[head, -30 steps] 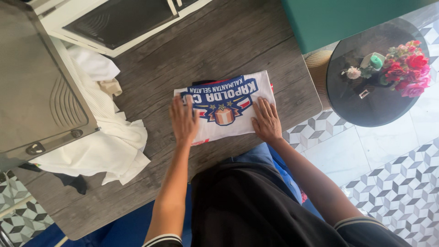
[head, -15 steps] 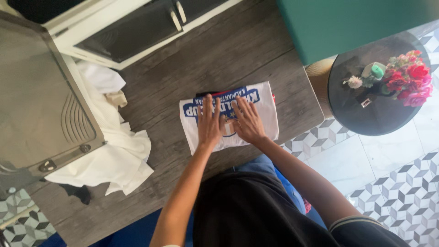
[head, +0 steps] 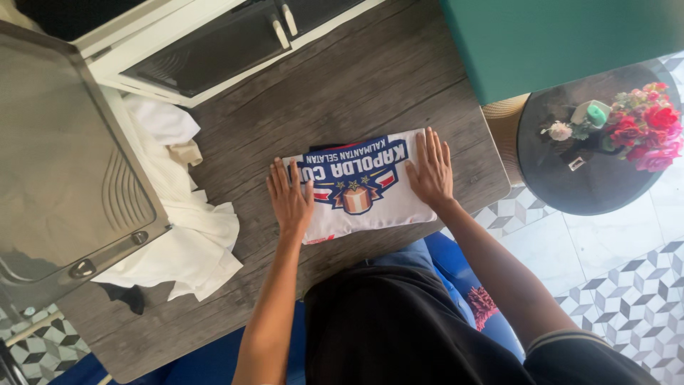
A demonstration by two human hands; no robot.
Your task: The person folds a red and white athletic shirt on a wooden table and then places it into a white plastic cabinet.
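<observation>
A folded white shirt (head: 360, 187) with a blue, red and orange printed emblem lies flat on the grey wooden table (head: 342, 78). My left hand (head: 290, 199) rests palm down on the shirt's left edge, fingers spread. My right hand (head: 429, 170) presses flat on its right edge, fingers pointing away from me. Neither hand grips anything. A dark garment edge peeks out behind the shirt's far side.
A heap of white cloth (head: 187, 214) lies left of the shirt, beside a large grey metal lid (head: 64, 164). A white cabinet with dark doors (head: 206, 43) stands beyond. At right, a round dark side table (head: 570, 178) carries flowers (head: 641, 125). A green box (head: 541, 36) sits behind.
Both hands slid outward from the middle of the shirt to its left and right edges, uncovering the printed emblem.
</observation>
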